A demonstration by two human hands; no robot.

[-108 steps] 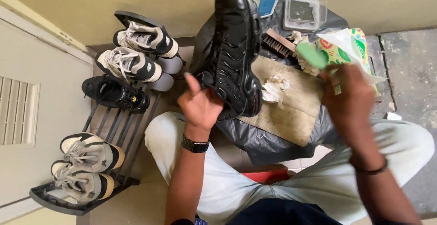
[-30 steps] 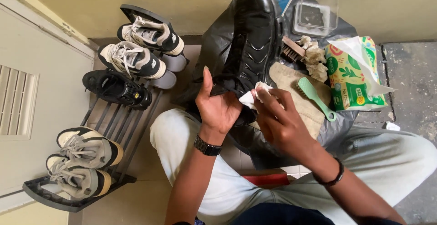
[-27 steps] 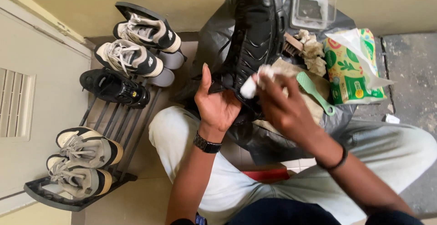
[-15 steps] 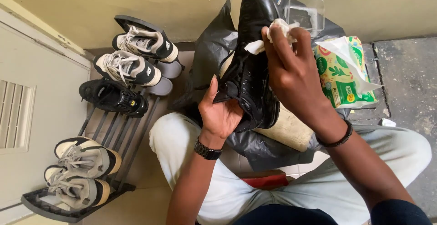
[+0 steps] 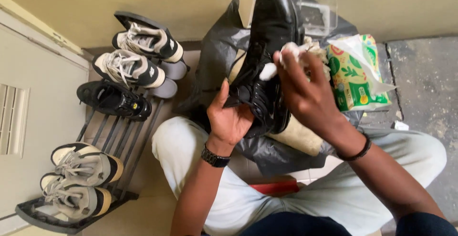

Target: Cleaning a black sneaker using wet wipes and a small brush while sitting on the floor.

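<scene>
Left hand (image 5: 232,119) wrapped around the heel end of a glossy black leather shoe (image 5: 267,54), held toe-up over the lap, above a crumpled black plastic bag (image 5: 217,59). Right hand (image 5: 305,95) closed on a wad of white tissue (image 5: 281,59), pressing it against the shoe's upper near the laces. Best done, probably, with short firm strokes along the leather, heel braced steady, tissue refolded to a fresh face as soon as soiled. Counted: one shoe in hand; five more on the dark slatted shoe rack (image 5: 114,136) at left, four grey-and-white sneakers and one black; one green printed tissue pack (image 5: 355,76); one clear plastic box (image 5: 317,14).
</scene>
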